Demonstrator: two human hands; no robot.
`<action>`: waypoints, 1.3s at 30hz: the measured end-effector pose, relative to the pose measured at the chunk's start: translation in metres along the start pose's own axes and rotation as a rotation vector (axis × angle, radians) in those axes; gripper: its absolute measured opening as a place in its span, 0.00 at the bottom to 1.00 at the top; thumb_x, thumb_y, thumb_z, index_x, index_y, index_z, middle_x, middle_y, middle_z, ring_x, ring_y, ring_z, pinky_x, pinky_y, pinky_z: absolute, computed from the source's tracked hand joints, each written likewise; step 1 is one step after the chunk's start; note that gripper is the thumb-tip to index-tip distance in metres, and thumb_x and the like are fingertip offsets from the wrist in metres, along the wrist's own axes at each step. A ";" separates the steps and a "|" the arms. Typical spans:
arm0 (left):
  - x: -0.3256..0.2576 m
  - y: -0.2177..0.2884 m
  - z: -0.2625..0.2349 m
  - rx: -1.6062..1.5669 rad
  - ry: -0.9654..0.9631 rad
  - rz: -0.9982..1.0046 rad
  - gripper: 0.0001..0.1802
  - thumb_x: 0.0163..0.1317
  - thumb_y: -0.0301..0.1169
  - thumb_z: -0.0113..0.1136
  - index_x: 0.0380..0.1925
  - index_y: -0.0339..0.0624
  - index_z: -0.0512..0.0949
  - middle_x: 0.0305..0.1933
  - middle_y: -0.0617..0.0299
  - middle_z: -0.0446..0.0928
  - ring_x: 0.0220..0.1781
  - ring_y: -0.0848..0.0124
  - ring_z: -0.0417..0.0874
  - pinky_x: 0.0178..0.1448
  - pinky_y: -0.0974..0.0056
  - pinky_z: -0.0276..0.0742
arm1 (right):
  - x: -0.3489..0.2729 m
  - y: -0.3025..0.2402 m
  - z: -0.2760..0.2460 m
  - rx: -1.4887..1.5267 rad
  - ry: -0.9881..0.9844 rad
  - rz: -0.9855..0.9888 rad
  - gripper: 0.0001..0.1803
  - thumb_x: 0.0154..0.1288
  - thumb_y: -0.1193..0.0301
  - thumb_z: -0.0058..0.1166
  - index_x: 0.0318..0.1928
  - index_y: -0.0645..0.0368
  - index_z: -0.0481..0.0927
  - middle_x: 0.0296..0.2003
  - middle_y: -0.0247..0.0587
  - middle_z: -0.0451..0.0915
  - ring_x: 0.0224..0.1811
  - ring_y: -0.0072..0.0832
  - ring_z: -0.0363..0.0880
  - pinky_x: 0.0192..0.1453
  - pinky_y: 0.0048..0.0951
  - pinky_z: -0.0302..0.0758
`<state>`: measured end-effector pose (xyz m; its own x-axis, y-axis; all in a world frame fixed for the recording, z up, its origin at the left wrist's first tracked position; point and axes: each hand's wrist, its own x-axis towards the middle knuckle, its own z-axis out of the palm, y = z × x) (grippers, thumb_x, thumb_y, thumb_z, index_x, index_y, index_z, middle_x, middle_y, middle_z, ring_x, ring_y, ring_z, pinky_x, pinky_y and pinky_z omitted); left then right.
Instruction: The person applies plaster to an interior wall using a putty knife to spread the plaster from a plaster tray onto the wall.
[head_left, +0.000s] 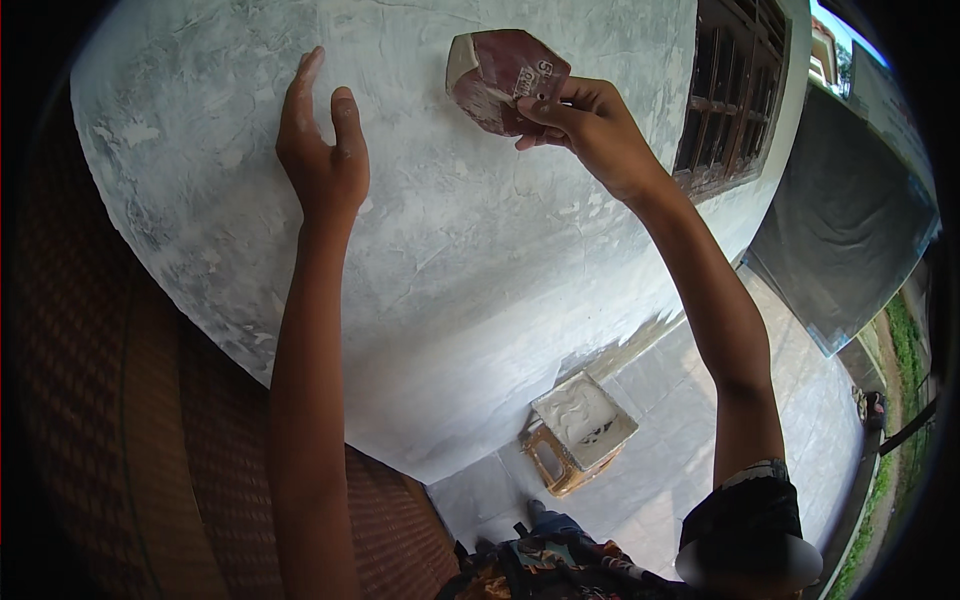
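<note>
My right hand [585, 120] is raised against a grey-white plastered wall [450, 250] and grips a folded sheet of reddish-brown sandpaper [500, 70], pressed to the wall surface. My left hand [322, 150] rests flat on the same wall to the left of the sandpaper, fingers apart and pointing up, holding nothing. Both forearms reach up from the lower edge.
A square tray of white paste [585, 420] sits on a small wooden stool [550, 465] on the tiled floor [680, 440] below. A dark wooden window frame [730, 90] stands at the upper right. A brown woven panel [200, 450] fills the left. Grass [905, 340] runs along the far right.
</note>
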<state>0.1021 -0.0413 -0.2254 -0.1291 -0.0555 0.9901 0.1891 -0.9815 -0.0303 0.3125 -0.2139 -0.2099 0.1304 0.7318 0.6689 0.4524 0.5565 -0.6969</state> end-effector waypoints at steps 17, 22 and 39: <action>-0.334 0.160 0.104 -0.228 -0.346 -0.698 0.27 0.73 0.33 0.52 0.67 0.30 0.69 0.69 0.42 0.74 0.74 0.52 0.72 0.77 0.52 0.64 | -0.261 0.236 -0.097 0.257 0.010 0.717 0.10 0.70 0.77 0.57 0.45 0.73 0.84 0.38 0.46 0.85 0.38 0.25 0.85 0.44 0.30 0.87; -0.422 0.188 0.105 -0.180 -0.540 -0.874 0.28 0.74 0.38 0.53 0.68 0.32 0.70 0.68 0.43 0.75 0.73 0.51 0.73 0.77 0.52 0.65 | -0.351 0.316 -0.095 0.238 0.057 0.895 0.12 0.67 0.76 0.57 0.45 0.75 0.84 0.35 0.45 0.85 0.35 0.24 0.84 0.40 0.28 0.85; -0.637 0.250 0.027 -0.113 -0.924 -1.319 0.28 0.76 0.39 0.50 0.68 0.31 0.69 0.70 0.40 0.72 0.73 0.48 0.72 0.77 0.53 0.64 | -0.594 0.470 0.022 -0.411 -0.103 1.041 0.12 0.53 0.74 0.55 0.34 0.70 0.85 0.27 0.65 0.80 0.32 0.58 0.83 0.41 0.49 0.77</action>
<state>0.2581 -0.2466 -0.8599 0.4733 0.8779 0.0721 0.3523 -0.2637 0.8980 0.4282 -0.3781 -0.9404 0.5496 0.8039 -0.2274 0.4248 -0.5033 -0.7525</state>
